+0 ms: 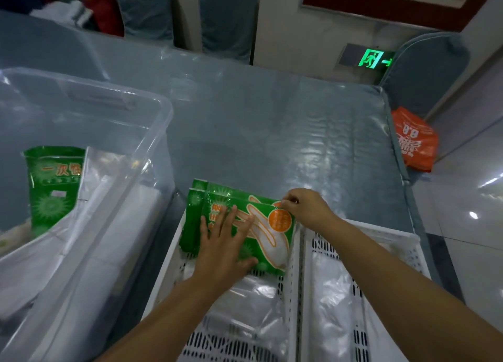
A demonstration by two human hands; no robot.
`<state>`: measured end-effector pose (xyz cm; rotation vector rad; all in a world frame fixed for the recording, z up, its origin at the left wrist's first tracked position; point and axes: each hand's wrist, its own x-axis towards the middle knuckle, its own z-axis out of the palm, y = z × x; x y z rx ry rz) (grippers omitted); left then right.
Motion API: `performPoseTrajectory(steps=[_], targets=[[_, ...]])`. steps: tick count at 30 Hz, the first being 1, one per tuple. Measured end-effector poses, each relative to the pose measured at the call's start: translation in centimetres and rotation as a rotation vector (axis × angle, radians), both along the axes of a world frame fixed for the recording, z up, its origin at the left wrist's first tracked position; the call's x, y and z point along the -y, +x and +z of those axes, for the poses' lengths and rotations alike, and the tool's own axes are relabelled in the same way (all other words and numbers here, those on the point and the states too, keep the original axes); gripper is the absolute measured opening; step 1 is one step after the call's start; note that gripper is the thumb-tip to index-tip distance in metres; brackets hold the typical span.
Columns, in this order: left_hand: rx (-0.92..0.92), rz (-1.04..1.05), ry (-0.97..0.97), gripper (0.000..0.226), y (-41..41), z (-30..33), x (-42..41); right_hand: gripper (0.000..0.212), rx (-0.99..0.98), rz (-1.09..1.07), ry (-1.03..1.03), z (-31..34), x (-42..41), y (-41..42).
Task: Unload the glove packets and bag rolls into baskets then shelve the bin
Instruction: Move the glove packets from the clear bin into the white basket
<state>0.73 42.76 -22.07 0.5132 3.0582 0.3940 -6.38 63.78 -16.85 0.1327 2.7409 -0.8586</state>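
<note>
A: What are the hands doing?

B: The left hand (223,242) lies flat, fingers spread, pressing on the top glove packet (261,234). The right hand (304,206) pinches that packet's far corner between thumb and fingertips.

A: Where does the packet sit?

B: On a small stack of packets at the far end of the left white basket (166,266), above clear bag rolls (245,304). The right basket (408,242) beside it holds more plastic.

A: So the step?

B: Unloading, I judge: settling packets. One green packet (54,187) and white rolls (109,225) remain in the clear bin (152,133), so next both hands must let go and reach left.
</note>
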Motion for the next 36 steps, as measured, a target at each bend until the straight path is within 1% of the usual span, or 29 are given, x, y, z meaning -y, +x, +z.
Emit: performPoseTrajectory(steps=[2, 5, 10, 13, 18, 20, 24, 27, 31, 33, 36], targets=[[0.019, -0.005, -0.054, 0.095, 0.0, -0.3, -0.3, 0.016, -0.003, -0.018, -0.016, 0.0, 0.0, -0.2], [0.012, 0.004, -0.074, 0.097, 0.0, -0.7, -0.1, 0.018, -0.016, -0.01, -0.004, 0.2, 0.2, -0.4], [-0.034, 0.017, -0.083, 0.099, -0.1, -0.8, -0.1, 0.019, -0.061, 0.045, 0.131, 0.6, 0.6, -0.7], [-0.027, 0.0, -0.053, 0.101, -0.9, -0.5, -0.7, 0.019, -0.135, 0.048, 0.175, 0.7, 0.7, -0.6], [-0.018, -0.019, -0.042, 0.101, -0.8, -0.9, -0.4, 0.019, -0.201, 0.026, 0.161, 0.3, 1.1, 0.1], [-0.011, -0.026, -0.049, 0.101, -0.7, -0.9, -0.2, 0.016, -0.261, 0.014, 0.173, 0.2, 1.2, 0.7], [0.06, -0.022, -0.053, 0.096, -0.8, 0.2, -0.5, 0.022, -0.415, 0.039, 0.295, 0.3, 1.7, 2.5], [0.031, -0.002, 0.014, 0.08, -1.1, 2.7, -1.3, 0.022, -0.492, 0.081, 0.384, 0.9, 2.4, 3.7], [-0.134, 0.045, 0.166, 0.048, -2.7, 9.4, -1.6, 0.025, -0.551, 0.082, 0.373, 3.9, 3.7, 4.6], [-0.181, 0.017, 0.215, 0.039, -4.0, 13.6, -1.2, 0.026, -0.613, 0.098, 0.387, 6.4, 4.5, 4.9], [-0.31, -0.072, 0.207, 0.034, -5.2, 19.4, 0.7, 0.028, -0.765, 0.119, 0.37, 10.8, 6.3, 5.2]])
